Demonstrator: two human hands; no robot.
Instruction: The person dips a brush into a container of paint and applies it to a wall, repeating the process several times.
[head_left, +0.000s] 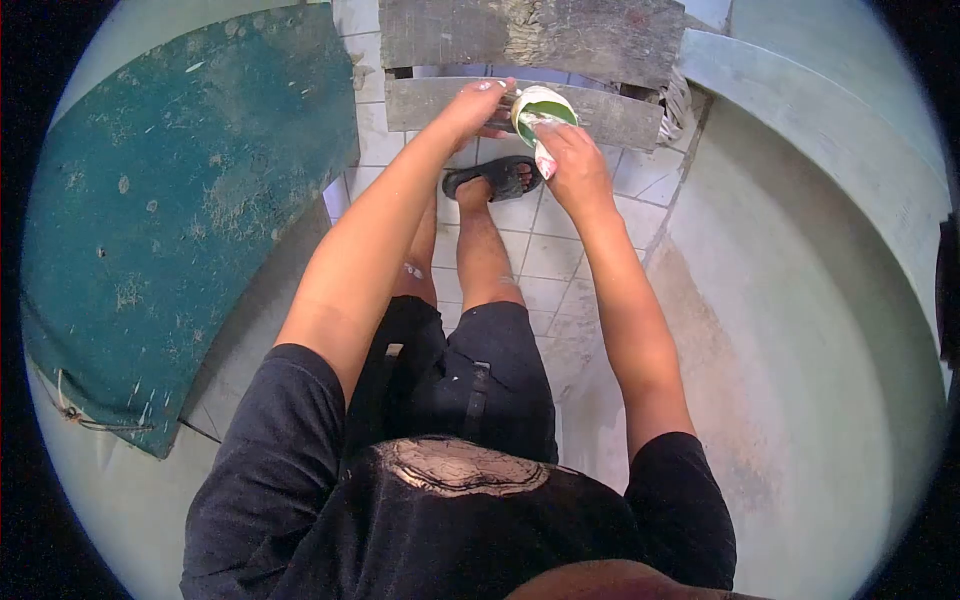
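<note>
A small round container (546,98), pale outside and green inside, is tilted between my hands above the lower wooden plank. My left hand (481,108) is at its left side, fingers closed around something I cannot make out, with white smears on the fingers. My right hand (572,160) is closed on a white cloth (545,158) with pinkish marks, part of which reaches into the container's opening. The rest of the cloth hangs below my right fingers.
Weathered wooden planks (430,105) lie across the top. A green board (190,210) stands at the left, a pale curved wall (800,300) at the right. Below are floor tiles (545,255) and my sandalled foot (505,178).
</note>
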